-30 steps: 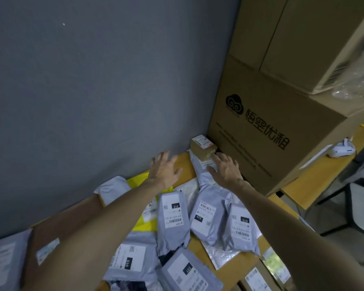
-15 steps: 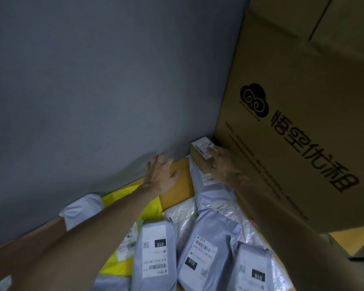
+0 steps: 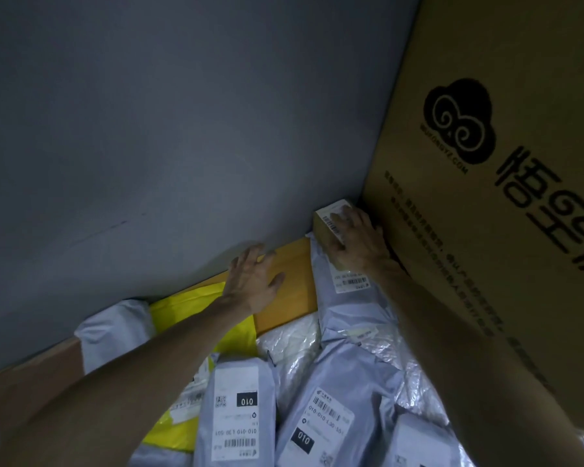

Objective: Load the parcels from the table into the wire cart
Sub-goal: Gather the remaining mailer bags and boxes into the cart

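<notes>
Small brown carton [image 3: 326, 221], white barcode label on top, jammed in far corner of surface [image 3: 297, 284] between grey wall [image 3: 182, 129] and big printed cardboard box [image 3: 503, 230], sitting on end of grey mailer [image 3: 348, 308]. Right grip [image 3: 354, 246] clamped over carton, fingers [image 3: 349, 220] across label. Left grip [image 3: 255, 281] wide, fingers spread over bare surface beside yellow mailer [image 3: 189, 308].

Heaped grey mailers [image 3: 236, 416], brown box [image 3: 322, 229] beyond

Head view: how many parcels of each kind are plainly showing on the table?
Grey mailers: 5
Yellow mailer: 1
Bubble-wrap packs: 2, unless joined underneath
Small cardboard box, under the right hand: 1
Total: 9; edge slivers not counted.
</notes>
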